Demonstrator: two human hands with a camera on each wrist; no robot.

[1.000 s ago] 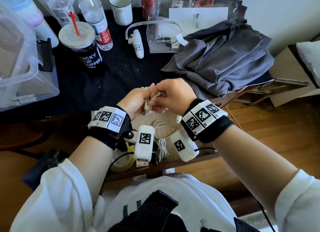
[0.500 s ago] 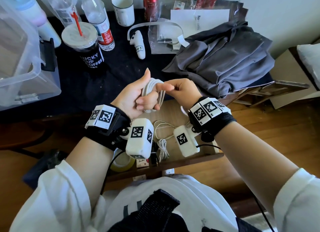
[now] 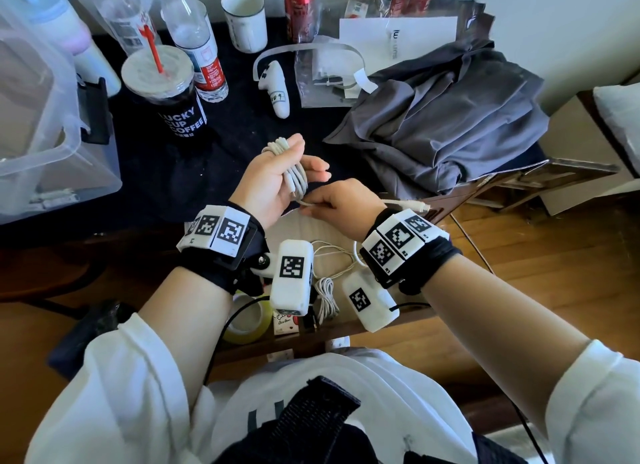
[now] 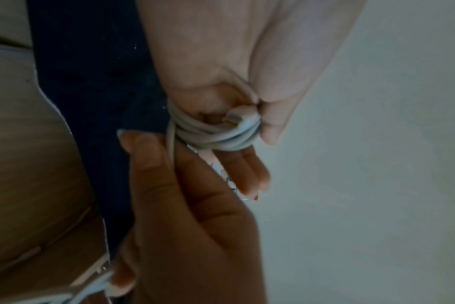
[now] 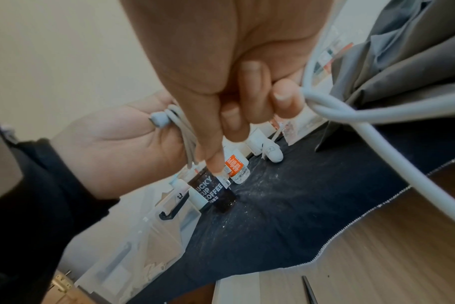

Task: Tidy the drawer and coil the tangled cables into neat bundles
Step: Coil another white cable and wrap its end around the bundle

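while the left hand (image 3: 277, 183) grips the coil (image 3: 294, 176) above the bench (image 3: 242, 131), the right hand (image 3: 341, 203) pinches the loose tail (image 3: 405, 204), plug trailing right; wrap it snugly round the coil's middle, keeping tension. from the left wrist, thumb and fingers clamp the loops (image 4: 213, 133) with one plug tucked inside. from the right wrist, dark cloth covers the bench, a coffee cup (image 5: 210, 191) and bottles behind, pale wall beyond.

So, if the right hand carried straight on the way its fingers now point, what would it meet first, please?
Most likely the left hand and the white cable coil it grips: the right hand pinches the cable's loose tail right beside that palm, fingers aimed at it. The exact gap is unclear.
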